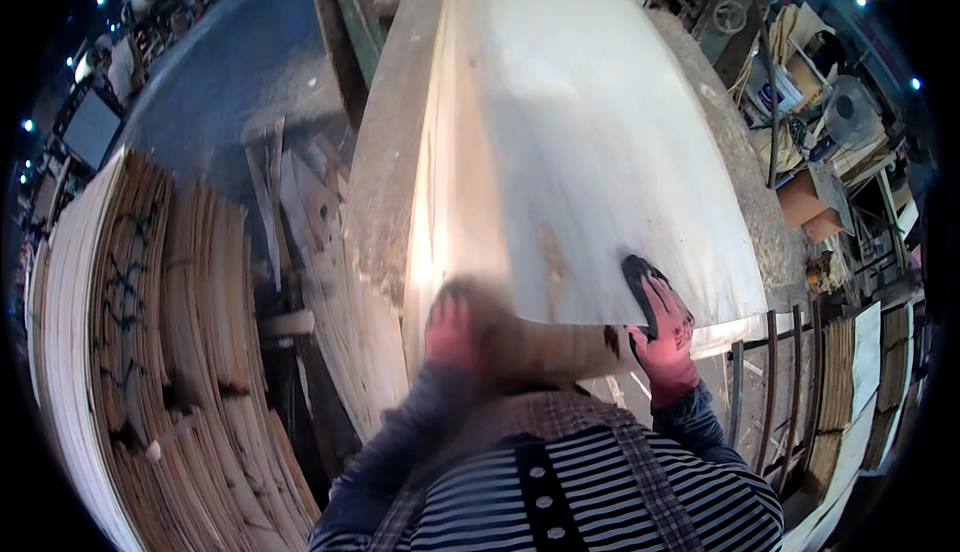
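At eight o'clock, a tall bundle of thin wood sheets was packed close, face against face, presumably to save floor space. Inward of it, loose wood strips leaned at angles. The brown surface showed along the left of the pale sheet. Near half past six, the left hand, pink-gloved and blurred, was by the sheet's near left corner; whether its grip held anything I couldn't tell. The pale sheet spread from twelve round to three o'clock, over warmer-toned wood that seemed to support it broadly. At four o'clock, the right hand laid fairly straight fingers over the near edge, probably to steady that corner; whether its grip pinched the edge was unclear. Upright bars stood beyond, and a round fan at two o'clock.
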{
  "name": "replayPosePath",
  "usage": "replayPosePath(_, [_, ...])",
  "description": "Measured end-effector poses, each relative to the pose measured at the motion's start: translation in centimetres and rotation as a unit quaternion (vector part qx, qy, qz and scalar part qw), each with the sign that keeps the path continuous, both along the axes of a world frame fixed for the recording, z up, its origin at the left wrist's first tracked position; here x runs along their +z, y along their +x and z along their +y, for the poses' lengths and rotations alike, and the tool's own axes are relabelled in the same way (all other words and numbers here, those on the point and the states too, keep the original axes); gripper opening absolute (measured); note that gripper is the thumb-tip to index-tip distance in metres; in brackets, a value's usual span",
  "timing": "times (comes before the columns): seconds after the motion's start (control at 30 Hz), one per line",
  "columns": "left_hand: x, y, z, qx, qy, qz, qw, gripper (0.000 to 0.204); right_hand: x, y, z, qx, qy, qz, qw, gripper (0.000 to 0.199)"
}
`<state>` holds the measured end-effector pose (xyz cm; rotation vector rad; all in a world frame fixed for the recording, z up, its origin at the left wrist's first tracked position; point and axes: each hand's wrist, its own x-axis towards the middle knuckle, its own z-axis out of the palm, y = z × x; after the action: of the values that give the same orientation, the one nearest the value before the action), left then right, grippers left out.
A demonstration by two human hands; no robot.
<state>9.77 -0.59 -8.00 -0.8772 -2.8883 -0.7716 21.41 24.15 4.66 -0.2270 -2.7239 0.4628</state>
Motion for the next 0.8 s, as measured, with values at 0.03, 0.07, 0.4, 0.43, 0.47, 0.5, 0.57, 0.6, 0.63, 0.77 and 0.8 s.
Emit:
replayPosePath(0.03, [0.0, 1.0, 0.4, -0.033, -0.07, 0.001, 0.997, 0.086, 1.0, -1.9, 0.3, -0.002, -0.001, -0.002, 1.0, 0.061])
replayPosePath(0.07, [1.3, 1.7, 1.3, -0.022, -0.076, 0.007, 0.997, 0.083, 1.8, -3.8, 0.6, -0.006, -0.004, -0.004, 1.0, 0.059])
replayPosePath(0.4, [4.9, 0.0, 2.0, 0.129, -0.015, -0.174, 0.976, 0.075, -2.8, -25.2, 9.4, 0.007, -0.023, 0.015, 1.0, 0.05])
replayPosePath(0.43, [4.7, -0.4, 1.6, 0.099, 0.054, -0.181, 0.977, 0.075, -3.5, -27.4, 11.0, 0.006, -0.045, 0.023, 0.999, 0.051])
replayPosePath(0.47, [4.8, -1.1, 1.8, 0.109, 0.066, -0.22, 0.967, 0.075, -4.4, -29.5, 12.6, 0.004, -0.066, 0.031, 0.997, 0.052])
replayPosePath(0.5, [5.1, -1.5, 2.0, 0.118, 0.076, -0.259, 0.955, 0.074, -5.0, -31.2, 13.8, -0.042, 0.009, 0.017, 0.999, 0.054])
replayPosePath(0.57, [5.2, -1.2, 2.1, 0.115, 0.07, -0.253, 0.958, 0.073, -6.2, -33.3, 14.3, -0.122, 0.154, -0.018, 0.98, 0.058])
replayPosePath(0.6, [4.6, -1.0, 2.0, 0.104, 0.052, -0.206, 0.972, 0.071, -6.6, -33.1, 13.5, -0.102, 0.119, -0.003, 0.988, 0.059])
replayPosePath(0.63, [3.7, -0.9, 1.6, 0.095, 0.037, -0.159, 0.982, 0.07, -6.8, -32.8, 12.3, -0.077, 0.085, 0.012, 0.993, 0.06])
replayPosePath(0.77, [-0.6, -1.4, -0.3, 0.156, 0.182, -0.22, 0.946, 0.056, -6.8, -25.2, 7.3, 0.054, 0.061, 0.009, 0.997, 0.061])
replayPosePath(0.8, [-0.6, -1.9, -0.1, 0.171, 0.241, -0.265, 0.918, 0.052, -7.1, -22.1, 6.2, 0.071, 0.049, -0.007, 0.996, 0.06])
